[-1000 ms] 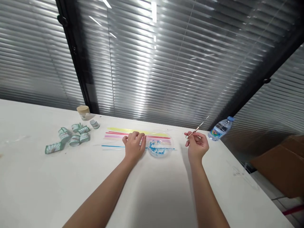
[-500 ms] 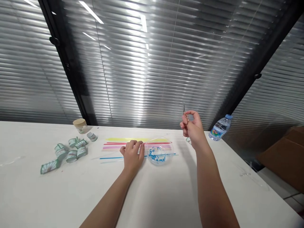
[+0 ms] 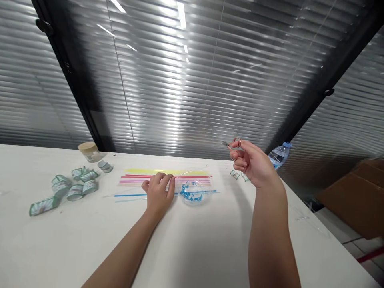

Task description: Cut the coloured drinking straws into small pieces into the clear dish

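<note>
My right hand [image 3: 250, 162] is raised over the back of the table, fingers in the loops of small scissors [image 3: 229, 144] with rose-gold handles. The blades point left. My left hand [image 3: 159, 192] lies palm down across a row of thin yellow, red, pink and blue straws [image 3: 132, 195], its fingers slightly bent and apart. Right against its thumb stands a clear plastic bowl [image 3: 195, 203] holding small blue cut pieces [image 3: 192, 194]. A blue straw runs behind or under the bowl; I cannot tell which.
Several green-and-white curled wrappers [image 3: 75, 192] lie at the left, near a lidded tub [image 3: 89, 153]. Two small packets [image 3: 235, 174] sit below my right hand. A water bottle [image 3: 279, 155] stands at the right edge, partly hidden. Cardboard boxes [image 3: 354, 196] are beyond the table [image 3: 210, 244].
My right hand has turned, and the scissors swung from pointing up to pointing left. The view has shifted a little; my left hand stays on the straws beside the bowl.
</note>
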`<state>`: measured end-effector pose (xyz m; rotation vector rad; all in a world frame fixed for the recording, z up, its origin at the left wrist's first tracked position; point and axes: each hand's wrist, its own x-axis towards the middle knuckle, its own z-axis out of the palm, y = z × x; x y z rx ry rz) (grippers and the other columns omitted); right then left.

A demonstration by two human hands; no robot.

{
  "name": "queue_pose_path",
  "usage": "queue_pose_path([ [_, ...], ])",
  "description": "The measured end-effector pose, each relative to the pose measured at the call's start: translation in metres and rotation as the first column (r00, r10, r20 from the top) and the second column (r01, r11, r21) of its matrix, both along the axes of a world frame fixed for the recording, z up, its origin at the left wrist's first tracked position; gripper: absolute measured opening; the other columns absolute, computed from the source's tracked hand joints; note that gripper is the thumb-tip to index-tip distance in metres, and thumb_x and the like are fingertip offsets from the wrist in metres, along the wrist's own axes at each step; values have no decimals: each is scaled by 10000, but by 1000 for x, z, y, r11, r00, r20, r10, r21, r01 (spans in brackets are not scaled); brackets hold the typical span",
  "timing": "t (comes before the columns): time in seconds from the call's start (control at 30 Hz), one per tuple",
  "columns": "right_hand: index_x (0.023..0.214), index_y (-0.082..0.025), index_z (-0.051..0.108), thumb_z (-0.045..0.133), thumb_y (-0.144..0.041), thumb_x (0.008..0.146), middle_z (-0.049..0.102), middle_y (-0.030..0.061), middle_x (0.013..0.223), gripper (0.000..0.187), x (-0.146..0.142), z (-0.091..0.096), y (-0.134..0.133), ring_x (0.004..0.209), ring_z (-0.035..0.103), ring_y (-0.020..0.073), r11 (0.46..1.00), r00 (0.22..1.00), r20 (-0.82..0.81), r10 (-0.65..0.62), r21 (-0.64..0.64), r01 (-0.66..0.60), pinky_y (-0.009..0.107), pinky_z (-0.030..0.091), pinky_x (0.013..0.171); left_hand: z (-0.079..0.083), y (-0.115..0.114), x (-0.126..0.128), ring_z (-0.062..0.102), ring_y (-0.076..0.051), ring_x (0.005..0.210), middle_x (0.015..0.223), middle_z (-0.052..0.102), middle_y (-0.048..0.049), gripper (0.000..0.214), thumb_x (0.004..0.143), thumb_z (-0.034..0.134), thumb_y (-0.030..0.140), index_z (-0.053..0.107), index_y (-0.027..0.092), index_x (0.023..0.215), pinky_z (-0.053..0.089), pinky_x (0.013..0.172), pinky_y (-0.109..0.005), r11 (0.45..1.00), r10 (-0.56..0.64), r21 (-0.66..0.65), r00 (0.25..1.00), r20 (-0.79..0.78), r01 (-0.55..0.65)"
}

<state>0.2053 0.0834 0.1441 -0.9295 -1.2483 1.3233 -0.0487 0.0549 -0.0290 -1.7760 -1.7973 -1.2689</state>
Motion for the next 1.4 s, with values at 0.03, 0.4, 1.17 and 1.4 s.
queue_pose_path([
  [0.03,798,-215,547,609,-324,707,485,-46,593,155,1,-1,1,405,225,46,1000,1000,-10,3,8,-3,208,209,396,0,0,0,560,-181,828,846,633,-39,223,930,458,305,660,232,870,216,784,-392,1000,1,1,1000,-1,-1],
  [0.4,787,-159,651,744,-283,641,704,52,709,212,4,-12,8,501,561,116,967,926,303,-227,179,179,199,330,405,1,0,1,558,-182,815,843,631,-42,233,929,453,319,657,229,865,222,766,-388,1000,-12,-5,1000,-2,12],
  [1.17,674,-198,522,806,-503,611,486,-82,511,421,-15,-37,43,337,405,47,870,964,-195,-179,426,247,173,283,298,1,1,-1,553,-179,799,818,640,-26,180,886,509,269,659,226,797,201,769,-389,998,10,60,1000,-23,-9],
  [1.4,772,-217,492,783,-641,544,480,-74,621,563,-36,-48,45,415,407,54,946,986,-163,38,324,17,183,331,342,6,0,-8,508,-165,703,677,606,4,160,764,545,201,548,194,605,168,734,-386,988,82,136,993,-88,-70],
])
